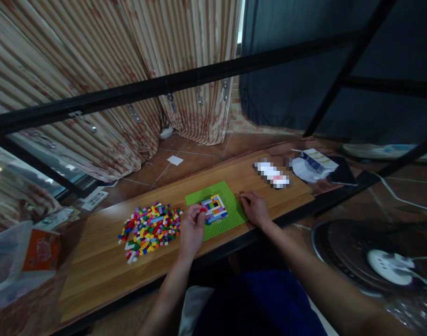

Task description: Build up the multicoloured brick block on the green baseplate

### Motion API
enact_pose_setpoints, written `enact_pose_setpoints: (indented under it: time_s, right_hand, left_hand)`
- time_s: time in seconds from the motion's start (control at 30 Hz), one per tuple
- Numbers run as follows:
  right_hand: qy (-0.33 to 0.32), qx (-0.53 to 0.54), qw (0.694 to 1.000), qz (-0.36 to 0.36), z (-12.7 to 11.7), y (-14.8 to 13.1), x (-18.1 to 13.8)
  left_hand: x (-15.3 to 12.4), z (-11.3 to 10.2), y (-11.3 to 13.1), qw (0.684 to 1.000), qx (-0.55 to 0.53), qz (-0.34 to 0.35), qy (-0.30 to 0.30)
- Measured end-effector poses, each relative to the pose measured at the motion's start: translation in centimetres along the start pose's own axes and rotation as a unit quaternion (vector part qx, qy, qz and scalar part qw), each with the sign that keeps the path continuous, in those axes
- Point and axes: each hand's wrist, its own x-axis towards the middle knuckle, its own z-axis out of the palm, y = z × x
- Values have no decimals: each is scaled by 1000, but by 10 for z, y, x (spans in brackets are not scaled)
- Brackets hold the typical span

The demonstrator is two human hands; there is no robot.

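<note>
A square frame of colourful toy bricks (221, 214) sits on a green baseplate (236, 213), with white, blue, orange and yellow pieces around a small gap. My left hand (192, 228) is closed in a pinch on a red brick (202, 210) at the left side of this build. At the baseplate's right edge rests my right hand (256, 208), its fingers loosely bent and apart, with nothing seen in them. Left of the baseplate spreads a pile of loose bricks (152, 228) in many colours, close to my left hand.
The wooden tabletop (94, 261) has a dark front edge. A blurred-out item (271, 173) lies at its right, near a white packet (313, 163). A clear plastic bin (10, 266) stands at the left. Beyond the table runs a black metal bar (129, 91) before striped curtains.
</note>
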Motion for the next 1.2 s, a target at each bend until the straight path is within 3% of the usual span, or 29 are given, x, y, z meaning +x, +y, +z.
enact_pose_setpoints:
  time_s: [0.1, 0.23, 0.5, 0.67, 0.9, 1.2]
  right_hand:
    - [8, 6, 1000, 2, 0, 2, 1]
    - [16, 11, 1000, 2, 1, 3, 2]
    - [23, 21, 1000, -2, 2, 3, 1]
    - [24, 26, 999, -2, 1, 2, 1]
    - [23, 20, 1000, -3, 0, 1, 2]
    - [27, 24, 999, -5, 0, -1, 1]
  left_hand:
    - [4, 4, -6, 1000, 13, 2, -15]
    - [12, 8, -13, 993, 112, 38, -13]
    - [29, 34, -14, 953, 258, 142, 76]
    - [37, 44, -19, 938, 306, 129, 100]
    - [40, 48, -14, 946, 303, 70, 91]
    - [46, 41, -4, 942, 333, 37, 31]
